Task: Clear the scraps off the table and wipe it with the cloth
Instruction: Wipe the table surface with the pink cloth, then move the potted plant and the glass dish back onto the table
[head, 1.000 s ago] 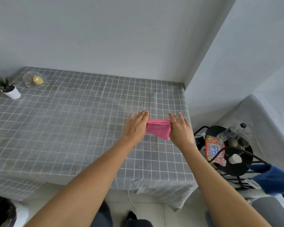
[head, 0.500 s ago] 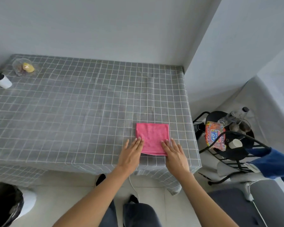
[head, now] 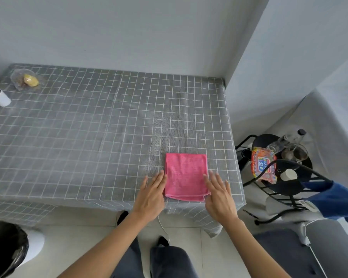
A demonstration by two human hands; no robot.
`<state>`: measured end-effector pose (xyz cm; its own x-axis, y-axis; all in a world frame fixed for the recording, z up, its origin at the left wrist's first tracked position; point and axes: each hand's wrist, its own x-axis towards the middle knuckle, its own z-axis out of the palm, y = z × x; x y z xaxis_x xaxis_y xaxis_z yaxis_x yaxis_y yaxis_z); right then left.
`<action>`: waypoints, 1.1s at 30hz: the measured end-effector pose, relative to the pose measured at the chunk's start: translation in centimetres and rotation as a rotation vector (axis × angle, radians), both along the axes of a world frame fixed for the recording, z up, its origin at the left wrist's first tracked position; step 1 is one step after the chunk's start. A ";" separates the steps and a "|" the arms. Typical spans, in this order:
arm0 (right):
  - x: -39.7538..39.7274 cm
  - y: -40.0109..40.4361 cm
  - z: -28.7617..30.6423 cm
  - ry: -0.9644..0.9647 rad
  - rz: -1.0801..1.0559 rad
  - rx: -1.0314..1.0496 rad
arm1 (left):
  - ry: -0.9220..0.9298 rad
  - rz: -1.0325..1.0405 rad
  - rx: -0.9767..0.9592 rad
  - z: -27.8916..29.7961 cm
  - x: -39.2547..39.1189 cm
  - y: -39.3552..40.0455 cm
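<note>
Both your hands lie flat, fingers straight: left hand and right hand touch opposite edges of the folded pink cloth between them, near the table's front edge. No writing is readable.

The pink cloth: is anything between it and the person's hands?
Nothing visible. The folded pink cloth lies flat near the table's front edge; the left hand and right hand flank it, fingers straight at its side edges.
</note>
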<state>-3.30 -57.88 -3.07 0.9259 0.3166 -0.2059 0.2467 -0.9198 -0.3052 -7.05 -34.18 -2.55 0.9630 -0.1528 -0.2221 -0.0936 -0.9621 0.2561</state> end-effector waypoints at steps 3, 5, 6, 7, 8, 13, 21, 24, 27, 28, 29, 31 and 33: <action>1.7 0.6 0.2 -0.042 -0.060 0.005 | -0.031 0.042 -0.036 0.1 1.8 0.1; 2.9 1.8 0.5 -0.025 -0.060 -0.012 | -0.058 0.041 -0.064 0.2 3.2 -0.5; 3.4 2.5 0.6 -0.015 -0.053 -0.018 | -0.054 0.035 -0.062 0.1 3.8 -0.9; 3.8 3.1 0.6 -0.009 -0.042 -0.024 | -0.044 0.029 -0.049 0.0 4.4 -1.4; 4.2 3.6 0.5 0.001 -0.029 -0.030 | -0.027 0.026 -0.026 -0.2 5.0 -1.8; 5.1 4.0 -0.8 0.111 -0.031 -0.094 | 0.131 0.048 0.103 -0.9 6.5 -1.7; 5.1 3.6 -1.3 0.160 -0.044 -0.155 | 0.231 -0.026 0.113 -0.7 6.8 -0.6; 5.5 3.9 -0.8 0.189 -0.027 -0.190 | 0.256 -0.047 0.119 -0.3 7.2 -0.6; 6.2 4.3 0.2 0.229 -0.017 -0.209 | 0.294 -0.076 0.094 0.8 7.9 -0.3; 6.6 4.6 0.8 0.245 -0.019 -0.203 | 0.303 -0.080 0.084 1.4 8.3 -0.1; 6.9 4.8 1.4 0.255 -0.021 -0.198 | 0.298 -0.076 0.082 2.1 8.8 0.2; 7.8 5.4 2.8 0.250 -0.019 -0.195 | 0.261 -0.046 0.085 3.6 9.7 0.9; 8.6 6.2 4.2 0.224 -0.013 -0.195 | 0.218 -0.012 0.094 5.2 10.4 1.8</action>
<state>5.26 -51.69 1.17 0.8542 0.2393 -0.4616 0.1808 -0.9691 -0.1680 3.37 -32.35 2.67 0.8887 -0.1327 -0.4389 -0.0574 -0.9819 0.1806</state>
